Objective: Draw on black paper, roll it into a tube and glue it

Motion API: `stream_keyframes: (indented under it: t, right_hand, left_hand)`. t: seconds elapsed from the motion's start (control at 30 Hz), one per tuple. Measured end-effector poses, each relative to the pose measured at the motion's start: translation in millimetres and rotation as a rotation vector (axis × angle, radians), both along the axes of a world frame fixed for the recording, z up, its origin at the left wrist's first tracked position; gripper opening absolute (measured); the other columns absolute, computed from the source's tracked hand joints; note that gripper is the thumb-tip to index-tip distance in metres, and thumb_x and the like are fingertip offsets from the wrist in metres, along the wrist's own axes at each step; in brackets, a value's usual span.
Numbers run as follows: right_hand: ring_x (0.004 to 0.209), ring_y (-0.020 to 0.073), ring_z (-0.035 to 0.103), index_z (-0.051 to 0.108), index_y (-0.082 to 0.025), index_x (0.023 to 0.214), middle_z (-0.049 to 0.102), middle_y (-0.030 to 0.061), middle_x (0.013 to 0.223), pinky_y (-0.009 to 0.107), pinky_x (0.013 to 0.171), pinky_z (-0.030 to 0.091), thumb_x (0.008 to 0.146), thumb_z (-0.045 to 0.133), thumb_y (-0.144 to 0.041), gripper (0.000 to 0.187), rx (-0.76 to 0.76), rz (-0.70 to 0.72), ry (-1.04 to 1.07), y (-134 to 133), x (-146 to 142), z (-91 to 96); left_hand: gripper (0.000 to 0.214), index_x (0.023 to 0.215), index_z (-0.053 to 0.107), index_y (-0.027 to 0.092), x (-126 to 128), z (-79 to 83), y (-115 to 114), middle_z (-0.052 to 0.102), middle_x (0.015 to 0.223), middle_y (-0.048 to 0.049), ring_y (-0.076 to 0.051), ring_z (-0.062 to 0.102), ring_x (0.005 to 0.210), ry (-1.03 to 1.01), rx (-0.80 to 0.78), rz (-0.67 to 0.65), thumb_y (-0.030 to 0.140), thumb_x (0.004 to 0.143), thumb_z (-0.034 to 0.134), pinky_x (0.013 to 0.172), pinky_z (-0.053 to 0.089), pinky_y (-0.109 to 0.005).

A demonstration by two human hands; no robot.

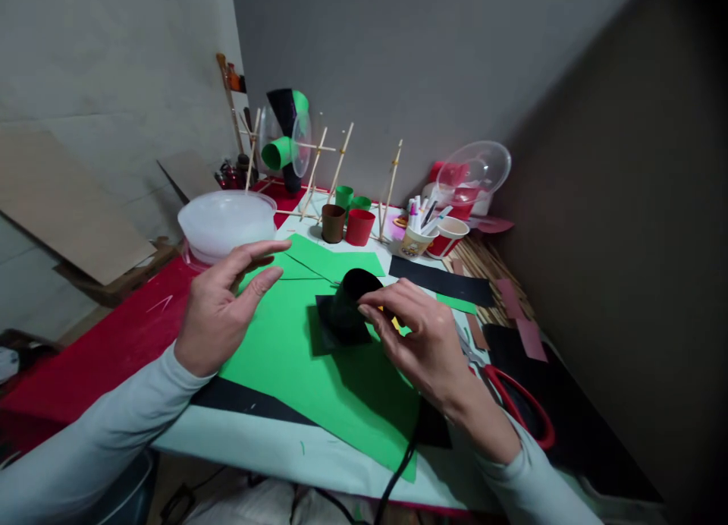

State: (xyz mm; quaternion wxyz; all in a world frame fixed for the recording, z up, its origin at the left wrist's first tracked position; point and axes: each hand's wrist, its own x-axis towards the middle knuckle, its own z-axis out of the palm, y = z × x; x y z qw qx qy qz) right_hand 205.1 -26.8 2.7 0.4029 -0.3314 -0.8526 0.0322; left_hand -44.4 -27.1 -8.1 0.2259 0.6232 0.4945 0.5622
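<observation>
A black paper cup shape (351, 297) stands on a black paper square, which lies on a large green paper sheet (318, 366). My right hand (424, 343) is curled beside it, fingertips pinching its right edge, with something yellow showing under the fingers. My left hand (224, 301) hovers to the left above the green sheet, fingers stretched out and holding nothing. A black cable runs from under my right hand to the table's front edge.
A white bowl (227, 221) sits at the back left on red paper (114, 343). Brown, red and green cups (346, 221), wooden stick frames, a cup of markers (418, 233), a clear bowl (475, 168), a black strip (444, 281) and red-handled scissors (520, 403) surround the work.
</observation>
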Motion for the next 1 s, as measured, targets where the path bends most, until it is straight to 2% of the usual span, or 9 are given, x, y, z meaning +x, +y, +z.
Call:
stream_keyframes:
  t: [0.07,0.13,0.23,0.3,0.4,0.53,0.63,0.77,1.0]
  right_hand:
    - [0.073,0.0168,0.067,0.07,-0.018,0.092,0.076,0.0048,0.083,0.028,0.064,0.051,0.096,0.064,-0.013,0.008,0.047,-0.042,0.06,-1.1,0.5,10.8]
    - [0.073,0.0166,0.067,0.07,-0.017,0.092,0.076,0.0047,0.082,0.028,0.066,0.051,0.095,0.065,-0.012,0.008,0.1,-0.077,0.11,-1.3,0.9,22.2]
    - [0.073,0.0167,0.067,0.07,-0.017,0.09,0.076,0.0049,0.081,0.029,0.068,0.051,0.095,0.064,-0.012,0.009,0.175,-0.118,0.154,0.9,0.7,37.7]
    - [0.074,0.0175,0.067,0.071,-0.017,0.09,0.076,0.0056,0.082,0.029,0.069,0.052,0.095,0.063,-0.012,0.01,0.21,-0.137,0.158,3.6,0.3,45.9]
    - [0.075,0.0184,0.067,0.071,-0.018,0.09,0.076,0.0061,0.082,0.031,0.069,0.052,0.096,0.061,-0.014,0.012,0.24,-0.162,0.154,8.3,0.8,54.7]
    - [0.072,0.0181,0.066,0.071,-0.019,0.09,0.076,0.0052,0.081,0.031,0.067,0.051,0.097,0.059,-0.016,0.015,0.26,-0.19,0.166,14.4,4.7,60.4]
    - [0.072,0.0182,0.066,0.071,-0.02,0.09,0.075,0.0047,0.081,0.032,0.069,0.051,0.097,0.059,-0.016,0.015,0.269,-0.2,0.175,17.7,8.6,60.3]
    - [0.072,0.0184,0.065,0.07,-0.019,0.092,0.076,0.0057,0.082,0.033,0.069,0.05,0.097,0.059,-0.013,0.013,0.274,-0.198,0.192,17.2,12.0,55.2]
    - [0.072,0.0181,0.067,0.071,-0.019,0.096,0.077,0.006,0.084,0.033,0.067,0.051,0.096,0.06,-0.01,0.014,0.217,-0.188,0.284,10.5,15.1,41.5]
  left_hand:
    - [0.03,0.108,0.073,0.026,1.3,-0.6,2.3,0.074,0.119,-0.0029,-0.024,0.064,0.116,-0.091,-0.134,-0.039,0.048,0.088,0.072,0.106,0.047,-0.034]
    - [0.032,0.104,0.07,0.023,4.4,0.4,3.9,0.075,0.106,-0.0057,-0.024,0.068,0.101,-0.132,-0.233,-0.112,0.05,0.088,0.071,0.091,0.053,-0.035]
    - [0.038,0.1,0.07,0.018,13.6,6.8,3.8,0.074,0.09,-0.0084,-0.024,0.07,0.083,-0.167,-0.381,-0.299,0.054,0.089,0.067,0.071,0.058,-0.035]
    - [0.041,0.101,0.07,0.017,22.1,13.7,3.1,0.073,0.087,-0.009,-0.024,0.071,0.08,-0.19,-0.454,-0.408,0.056,0.09,0.065,0.067,0.058,-0.035]
    - [0.039,0.1,0.069,0.018,35.4,23.7,4.5,0.073,0.087,-0.008,-0.023,0.07,0.078,-0.214,-0.483,-0.482,0.054,0.089,0.067,0.067,0.056,-0.032]
    - [0.032,0.091,0.067,0.018,49.4,30.3,10.8,0.069,0.083,-0.0045,-0.02,0.066,0.079,-0.239,-0.447,-0.474,0.049,0.086,0.072,0.071,0.053,-0.03]
    - [0.029,0.091,0.066,0.019,57.9,32.2,13.2,0.066,0.08,-0.0024,-0.02,0.064,0.079,-0.26,-0.435,-0.451,0.046,0.085,0.073,0.074,0.051,-0.03]
    - [0.03,0.096,0.068,0.02,69.2,35.8,12.1,0.068,0.086,-0.0006,-0.019,0.064,0.082,-0.27,-0.434,-0.438,0.045,0.081,0.077,0.077,0.051,-0.029]
    - [0.024,0.084,0.07,0.02,77.6,31.4,17.3,0.069,0.082,-0.0011,-0.02,0.06,0.08,-0.267,-0.443,-0.385,0.042,0.079,0.076,0.077,0.047,-0.03]
